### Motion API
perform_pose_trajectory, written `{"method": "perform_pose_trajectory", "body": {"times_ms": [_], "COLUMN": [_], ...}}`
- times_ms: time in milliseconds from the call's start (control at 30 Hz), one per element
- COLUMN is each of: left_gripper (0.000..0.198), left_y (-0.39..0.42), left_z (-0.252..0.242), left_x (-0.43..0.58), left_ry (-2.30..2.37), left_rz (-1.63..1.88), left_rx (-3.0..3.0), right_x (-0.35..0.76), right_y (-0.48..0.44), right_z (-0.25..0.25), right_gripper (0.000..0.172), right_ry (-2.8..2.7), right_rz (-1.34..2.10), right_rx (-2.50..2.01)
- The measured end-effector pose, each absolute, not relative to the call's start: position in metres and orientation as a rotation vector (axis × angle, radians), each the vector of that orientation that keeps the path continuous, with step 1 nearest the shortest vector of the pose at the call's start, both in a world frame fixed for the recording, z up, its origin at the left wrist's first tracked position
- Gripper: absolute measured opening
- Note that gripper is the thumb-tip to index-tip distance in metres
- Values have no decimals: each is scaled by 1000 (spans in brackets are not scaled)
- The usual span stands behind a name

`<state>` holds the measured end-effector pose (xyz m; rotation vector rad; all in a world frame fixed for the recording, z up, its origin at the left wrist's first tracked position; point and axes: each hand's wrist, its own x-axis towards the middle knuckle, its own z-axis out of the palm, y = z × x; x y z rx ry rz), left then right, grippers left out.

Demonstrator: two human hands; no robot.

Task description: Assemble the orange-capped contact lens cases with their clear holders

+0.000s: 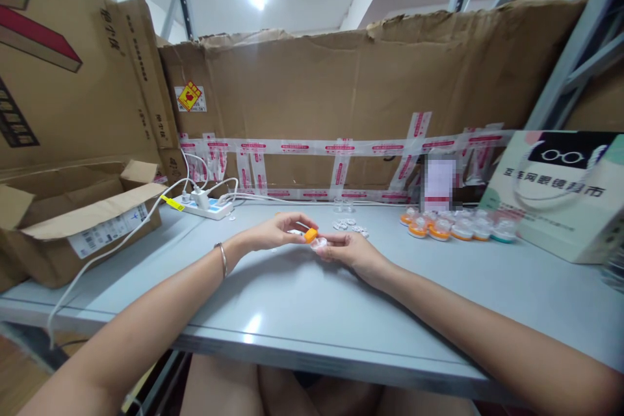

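Note:
Both hands meet over the middle of the grey table. My left hand [277, 232], with a bangle on its wrist, pinches a small orange plastic piece [311, 235] between thumb and fingers. Closed on a small clear plastic cup-like piece [319, 244] is my right hand [355, 253], right beside the orange one. The two pieces are touching or nearly so; I cannot tell whether they are joined. Just behind the right hand lie several small white ring-like parts [344, 225]. A few clear pieces [345, 205] stand farther back.
Several clear-topped containers with orange, white and teal bases [462, 229] stand at the right, near a paper bag [550, 208]. An open carton [43, 247] and a power strip [207, 206] with white cables are at the left. Tall cardboard [312, 97] walls the back.

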<state>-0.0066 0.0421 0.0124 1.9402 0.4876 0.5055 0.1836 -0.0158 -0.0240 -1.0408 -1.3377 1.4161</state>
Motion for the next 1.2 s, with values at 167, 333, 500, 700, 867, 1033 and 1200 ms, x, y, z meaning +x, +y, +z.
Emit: {"method": "perform_pose_trajectory", "body": {"times_ms": [167,333,500,700,867,1033,1200], "left_gripper": [30,27,24,26,25,28,25], "left_y": [42,41,38,36,37,38,37], "left_z": [11,11,12,13,12,9,10], "left_x": [-5,-5,-4,-3,-3,-2,-2], "left_ry": [484,471,487,488,467,447,446], "left_rz": [493,510,597,586,569,562,556], "left_rx": [2025,2158,2289,2233,2261,2231,2312], "right_x": [183,184,183,184,184,185,185], "right_y": [-18,-18,-19,-22,-21,-20,-22], "right_z": [-23,-23,-22,-20,-21,-22,-21], "right_gripper": [36,35,32,30,32,31,33], "right_ry": [-1318,-1298,-1326,-1339,-1343,-1346,-1367], "right_rz": [1455,1484,1474,1458,1477,1480,1469], "right_rx": [-1035,-1033,-1013,-1027,-1048,-1058,-1041]}}
